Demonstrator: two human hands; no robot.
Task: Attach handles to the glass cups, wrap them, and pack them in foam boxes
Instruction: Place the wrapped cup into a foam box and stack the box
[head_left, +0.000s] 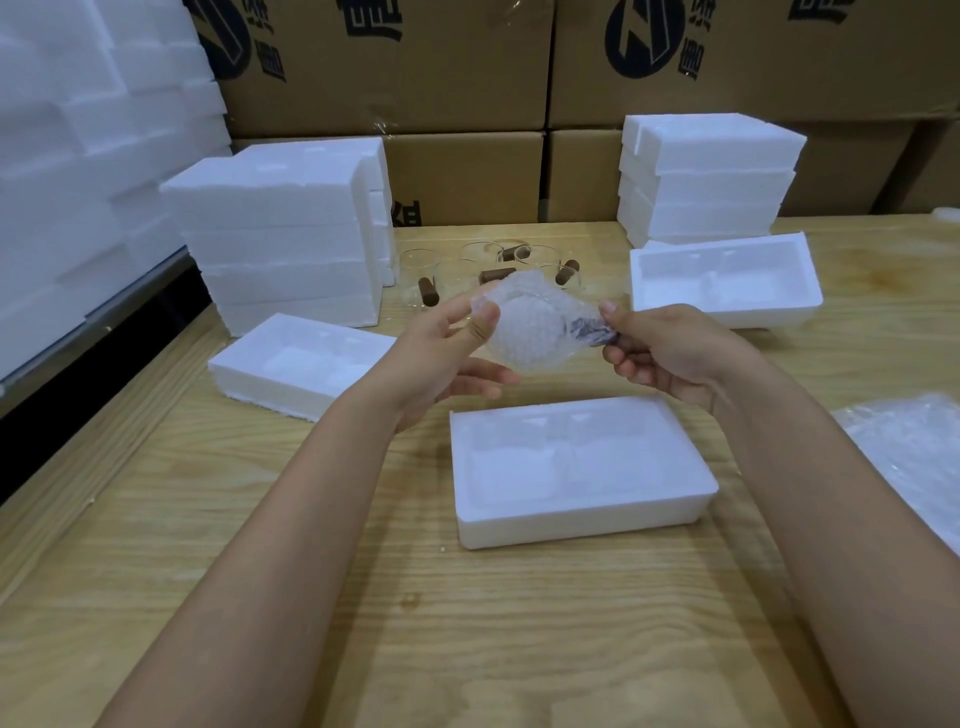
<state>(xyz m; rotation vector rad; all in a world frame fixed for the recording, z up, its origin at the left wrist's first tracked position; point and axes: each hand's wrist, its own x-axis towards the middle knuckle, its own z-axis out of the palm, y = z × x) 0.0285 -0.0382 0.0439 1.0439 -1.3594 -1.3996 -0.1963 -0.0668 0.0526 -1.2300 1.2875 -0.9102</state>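
A bubble-wrapped cup (524, 327) is held above the open foam box (582, 470), pinched at one edge by the left hand (452, 353) and gripped at its handle end by the right hand (670, 353). Loosening wrap could let the glass slip out.

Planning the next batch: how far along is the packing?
Done: the clear glass cups at the back already carry brown handles. In hand: left hand and right hand hold one bubble-wrapped cup. Left: the near white foam box holds nothing; back cups unwrapped.
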